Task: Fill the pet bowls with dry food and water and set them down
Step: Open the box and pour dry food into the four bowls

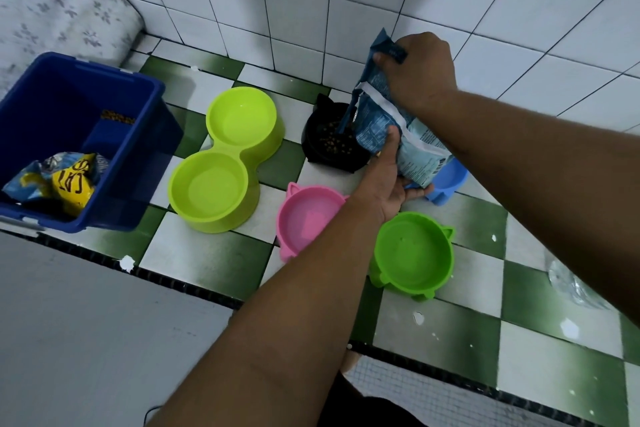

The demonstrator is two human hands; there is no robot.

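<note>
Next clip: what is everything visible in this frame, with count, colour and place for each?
food bag: one, blue, tilted over the black bowl
black bowl: one, black, cat-eared, kibble inside, by the wall
double bowl: one, lime, left of the black bowl
pink bowl: one, pink, cat-eared, centre of the floor
green bowl: one, green, right of the pink bowl
small bowl: one, light blue, partly hidden behind the food bag
bin: one, dark blue, far left
packet: one, yellow and blue, inside the bin
left hand: supports the food bag from below
right hand: grip on the food bag's top
</note>
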